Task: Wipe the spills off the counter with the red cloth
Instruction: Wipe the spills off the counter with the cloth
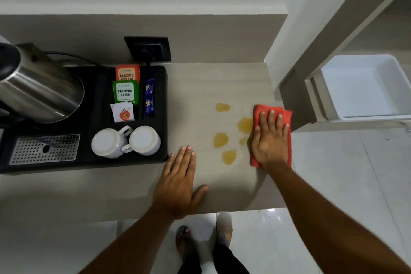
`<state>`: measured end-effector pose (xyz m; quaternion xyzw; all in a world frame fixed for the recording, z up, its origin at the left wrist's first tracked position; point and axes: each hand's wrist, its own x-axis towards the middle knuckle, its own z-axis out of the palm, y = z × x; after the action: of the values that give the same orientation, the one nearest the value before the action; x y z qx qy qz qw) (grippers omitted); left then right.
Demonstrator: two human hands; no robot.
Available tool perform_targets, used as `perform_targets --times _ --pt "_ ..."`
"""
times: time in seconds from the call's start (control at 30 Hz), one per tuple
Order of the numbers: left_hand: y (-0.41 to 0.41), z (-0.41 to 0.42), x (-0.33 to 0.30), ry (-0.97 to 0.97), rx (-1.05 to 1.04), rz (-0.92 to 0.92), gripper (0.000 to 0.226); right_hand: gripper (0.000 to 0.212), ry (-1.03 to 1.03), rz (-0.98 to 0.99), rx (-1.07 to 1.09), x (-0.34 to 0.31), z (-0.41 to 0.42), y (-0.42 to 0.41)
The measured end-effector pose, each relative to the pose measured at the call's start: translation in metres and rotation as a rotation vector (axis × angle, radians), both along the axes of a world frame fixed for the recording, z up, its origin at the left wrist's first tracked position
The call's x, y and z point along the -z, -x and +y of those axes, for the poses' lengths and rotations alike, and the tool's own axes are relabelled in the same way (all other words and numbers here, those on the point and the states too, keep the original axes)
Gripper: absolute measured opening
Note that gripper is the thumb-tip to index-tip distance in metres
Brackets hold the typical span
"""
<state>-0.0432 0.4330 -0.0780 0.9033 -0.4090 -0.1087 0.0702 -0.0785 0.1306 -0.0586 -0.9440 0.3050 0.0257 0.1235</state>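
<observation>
Several yellow-orange spills [221,139] dot the beige counter [195,95] right of the middle. A folded red cloth [287,115] lies flat at the counter's right edge, touching the right-most spill [244,124]. My right hand [270,138] presses flat on top of the cloth, fingers spread and pointing away from me. My left hand [178,182] rests palm-down on the bare counter near the front edge, left of the spills, holding nothing.
A black tray [160,118] on the left holds a steel kettle [37,87], tea sachets [125,92] and two upturned white cups [126,141]. A wall socket [148,48] sits behind it. A white bin [362,89] stands on the floor to the right.
</observation>
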Motion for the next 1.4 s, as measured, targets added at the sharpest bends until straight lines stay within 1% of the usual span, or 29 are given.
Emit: perform_targets --times 0.1,0.2,0.27,0.33,0.43,0.5,0.57,0.67,0.73,0.8,0.83,1.0,1.13,1.2,1.27,1.4 --pt "-0.001 -0.002 -0.004 0.008 0.000 -0.009 0.091 0.064 0.019 0.015 -0.098 -0.003 -0.019 -0.035" --pt "-0.002 -0.002 -0.004 0.009 0.008 -0.003 0.091 0.061 -0.027 -0.044 -0.265 -0.004 -0.024 -0.016" --pt "-0.003 -0.002 -0.003 0.009 0.005 -0.008 0.091 0.059 -0.034 -0.059 -0.324 -0.003 -0.033 -0.004" --pt "-0.002 -0.001 -0.002 0.026 -0.003 -0.008 0.092 0.059 -0.009 -0.039 -0.301 -0.002 -0.049 -0.022" --pt "-0.002 -0.001 -0.002 0.024 -0.005 0.000 0.092 0.060 0.019 -0.012 -0.223 -0.003 -0.061 -0.076" --pt "-0.002 -0.002 -0.002 0.024 -0.014 -0.007 0.092 0.058 0.018 0.000 -0.247 -0.003 -0.061 -0.110" --pt "-0.001 -0.002 -0.004 0.009 -0.015 -0.001 0.092 0.057 0.003 -0.001 -0.335 -0.005 -0.057 -0.116" --pt "-0.002 -0.002 -0.008 -0.004 -0.026 0.001 0.094 0.062 0.004 -0.010 -0.518 -0.004 -0.060 -0.082" --pt "-0.002 -0.003 -0.009 -0.002 -0.033 0.011 0.094 0.063 0.013 -0.024 -0.482 -0.001 -0.069 -0.071" --pt "-0.001 -0.004 -0.008 0.005 -0.033 0.022 0.095 0.061 0.013 -0.027 -0.381 0.001 -0.074 -0.084" --pt "-0.001 -0.003 -0.008 0.007 -0.035 0.033 0.095 0.061 0.008 -0.022 -0.366 0.001 -0.074 -0.096" --pt "0.000 -0.005 -0.012 0.009 -0.046 0.048 0.093 0.061 0.015 -0.039 -0.476 0.001 -0.060 -0.152" --pt "0.001 -0.005 -0.012 0.008 -0.046 0.038 0.094 0.060 0.015 -0.008 -0.667 0.000 -0.057 -0.125" --pt "0.000 -0.005 -0.010 -0.009 -0.047 0.032 0.095 0.060 0.004 -0.035 -0.661 0.002 -0.069 -0.108" --pt "0.000 -0.005 -0.007 0.001 -0.049 0.027 0.096 0.060 -0.001 -0.043 -0.612 0.002 -0.076 -0.112" --pt "-0.001 -0.003 -0.006 0.034 -0.052 0.033 0.096 0.057 -0.018 -0.062 -0.596 -0.003 -0.062 -0.164"
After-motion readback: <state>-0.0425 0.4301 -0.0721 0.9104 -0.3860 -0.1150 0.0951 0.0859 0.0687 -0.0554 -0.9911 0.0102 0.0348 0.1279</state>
